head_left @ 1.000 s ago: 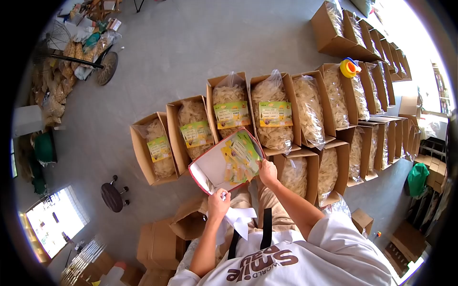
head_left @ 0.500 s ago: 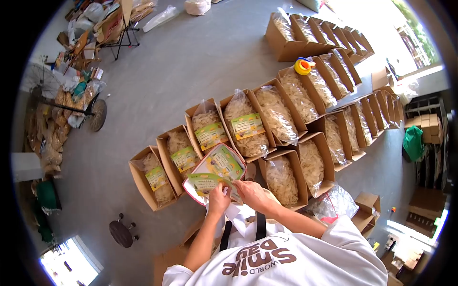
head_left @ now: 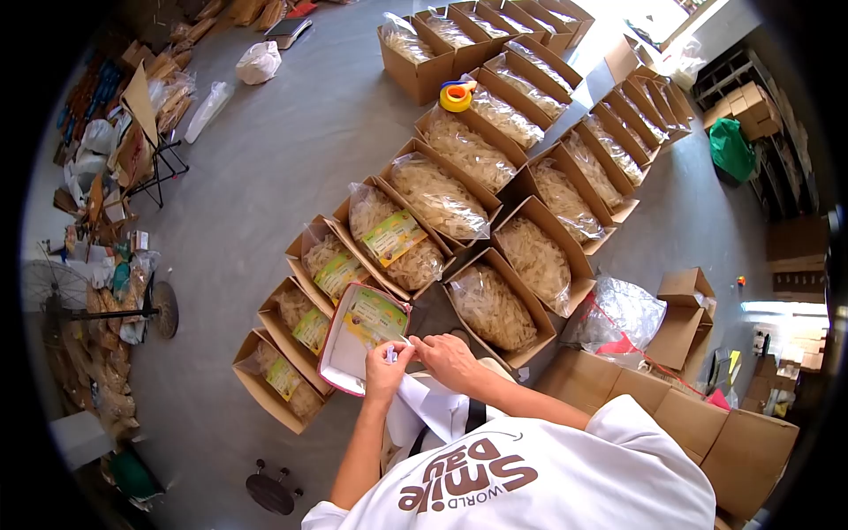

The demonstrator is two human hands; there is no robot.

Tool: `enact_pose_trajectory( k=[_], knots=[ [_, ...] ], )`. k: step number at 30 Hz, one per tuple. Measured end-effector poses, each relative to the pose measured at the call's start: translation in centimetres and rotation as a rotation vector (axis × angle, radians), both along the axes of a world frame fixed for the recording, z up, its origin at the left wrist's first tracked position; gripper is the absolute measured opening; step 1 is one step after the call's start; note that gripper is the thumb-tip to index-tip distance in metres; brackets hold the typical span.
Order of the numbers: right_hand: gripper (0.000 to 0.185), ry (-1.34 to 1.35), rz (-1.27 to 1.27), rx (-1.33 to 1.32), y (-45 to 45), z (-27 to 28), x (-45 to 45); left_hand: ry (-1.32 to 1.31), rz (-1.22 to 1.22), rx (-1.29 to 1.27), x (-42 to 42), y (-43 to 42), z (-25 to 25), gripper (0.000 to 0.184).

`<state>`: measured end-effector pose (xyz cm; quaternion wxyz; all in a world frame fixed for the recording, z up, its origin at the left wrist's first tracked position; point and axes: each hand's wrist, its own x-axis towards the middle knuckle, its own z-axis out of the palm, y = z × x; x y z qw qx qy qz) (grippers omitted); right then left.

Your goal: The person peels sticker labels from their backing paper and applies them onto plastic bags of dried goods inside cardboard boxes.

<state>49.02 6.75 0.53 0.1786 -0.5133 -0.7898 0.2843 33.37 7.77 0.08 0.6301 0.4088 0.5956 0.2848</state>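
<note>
In front of my body, my left hand (head_left: pixel 385 373) is closed, with a small white piece (head_left: pixel 391 354) showing at its fingers. My right hand (head_left: pixel 447 360) meets it fingertip to fingertip in a pinch; what it grips is too small to make out. Just beyond both hands is a shallow white tray with a red rim (head_left: pixel 334 346), holding green printed cards (head_left: pixel 375 318). White material (head_left: pixel 426 408) hangs below my hands. Past the tray stands an open carton with a clear bag of pale, flaky strips and a green-yellow card (head_left: pixel 393 237) on the bag.
Rows of open cartons (head_left: pixel 508 309) with similar bags stretch to the upper right. An orange-yellow tape roll (head_left: pixel 456 96) rests on one. A stool (head_left: pixel 270 493) stands at lower left, folded cardboard (head_left: pixel 662 397) and plastic wrap (head_left: pixel 618 309) at right, and clutter (head_left: pixel 115 265) along the left.
The view has turned and shifted right. The green card that was between my hands no longer shows there; my hands have come closer together, pinching at the tray's near edge.
</note>
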Motion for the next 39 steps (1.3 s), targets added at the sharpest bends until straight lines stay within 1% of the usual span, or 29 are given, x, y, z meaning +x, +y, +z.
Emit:
enact_pose_trajectory(
  k=[1, 3, 4, 6, 7, 9, 11, 12, 13, 14, 16, 17, 19, 23, 27, 31, 35, 37, 39],
  knots=[
    [0.032, 0.012, -0.019, 0.000, 0.0, 0.5, 0.4, 0.012, -0.019, 0.000, 0.4, 0.2, -0.1, 0.009],
    [0.028, 0.319, -0.168, -0.093, -0.5, 1.5, 1.5, 0.006, 0.004, 0.035, 1.4, 0.0, 0.0, 0.009],
    [0.019, 0.361, -0.211, -0.131, -0.5, 1.4, 2.3, 0.008, -0.017, 0.028, 2.0, 0.1, 0.0, 0.009],
    [0.016, 0.400, -0.283, -0.159, -0.8, 1.2, 3.9, 0.048, -0.155, 0.089, 3.6, 0.4, 0.2, 0.008],
    [0.014, 0.442, -0.331, -0.181, -0.7, 1.2, 4.7, 0.048, -0.164, 0.089, 4.4, 0.4, 0.2, 0.008],
    [0.012, 0.505, -0.371, -0.226, -0.8, 1.6, 6.3, 0.153, -0.236, 0.111, 5.9, 0.5, 0.7, 0.008],
    [0.011, 0.437, -0.338, -0.182, -0.8, 1.9, 7.8, 0.173, -0.253, 0.137, 7.4, 0.5, 1.7, 0.008],
    [0.011, 0.370, -0.295, -0.116, -0.8, 2.0, 8.5, 0.201, -0.264, 0.177, 8.1, 0.4, 2.3, 0.009],
    [0.011, 0.379, -0.291, -0.110, -0.8, 2.2, 8.8, 0.227, -0.273, 0.216, 8.7, 0.3, 2.7, 0.010],
    [0.011, 0.308, -0.274, -0.109, -0.9, 2.6, 9.2, 0.253, -0.285, 0.236, 9.2, 0.2, 3.0, 0.010],
    [0.015, 0.186, -0.227, -0.086, -1.2, 3.5, 9.7, 0.253, -0.248, 0.257, 10.1, -0.1, 2.9, 0.010],
    [0.015, 0.191, -0.221, -0.081, -1.4, 3.3, 9.9, 0.250, -0.215, 0.280, 10.5, -0.3, 2.8, 0.010],
    [0.016, 0.060, -0.220, 0.040, -1.7, 2.9, 9.8, 0.258, -0.200, 0.264, 11.0, -0.7, 2.7, 0.010],
    [0.018, 0.073, -0.237, 0.054, -2.4, 2.8, 10.4, 0.261, -0.185, 0.270, 11.8, -1.1, 2.8, 0.010],
    [0.019, 0.073, -0.310, 0.045, -3.2, 2.5, 10.6, 0.249, -0.209, 0.267, 12.4, -1.5, 2.5, 0.010],
    [0.018, 0.073, -0.345, 0.029, -3.8, 2.7, 11.0, 0.227, -0.230, 0.211, 12.7, -1.7, 1.8, 0.012],
    [0.018, -0.040, -0.347, 0.057, -4.7, 2.2, 10.3, 0.223, -0.280, 0.129, 12.2, -2.0, 1.6, 0.008],
    [0.017, -0.037, -0.370, 0.033, -5.0, 2.1, 9.9, 0.181, -0.302, 0.108, 11.9, -1.9, 1.9, 0.008],
    [0.017, -0.116, -0.389, 0.066, -5.4, 1.5, 9.4, 0.130, -0.300, 0.070, 12.1, -1.9, 2.2, 0.008]
  ],
)
